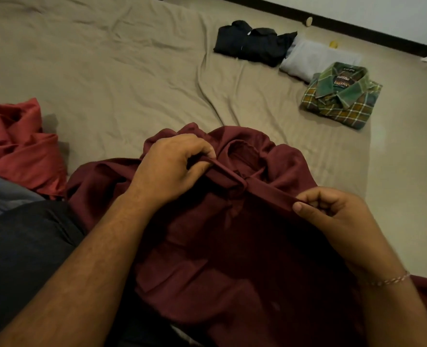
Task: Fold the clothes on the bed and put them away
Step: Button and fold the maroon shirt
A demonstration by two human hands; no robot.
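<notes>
Maroon shirt (232,246) spread on the bed (132,71) before the person. Left hand (172,166) and right hand (332,216) each pinch the front placket, stretching it taut, probably to align the front before folding. Folded plaid shirt (342,96) lies well apart.

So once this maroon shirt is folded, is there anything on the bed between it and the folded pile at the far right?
Nothing visible. Both hands, left and right, grip the maroon shirt, and only bare sheet lies between it and the plaid shirt at the pile's near end. The red garment lies off to the left.
</notes>
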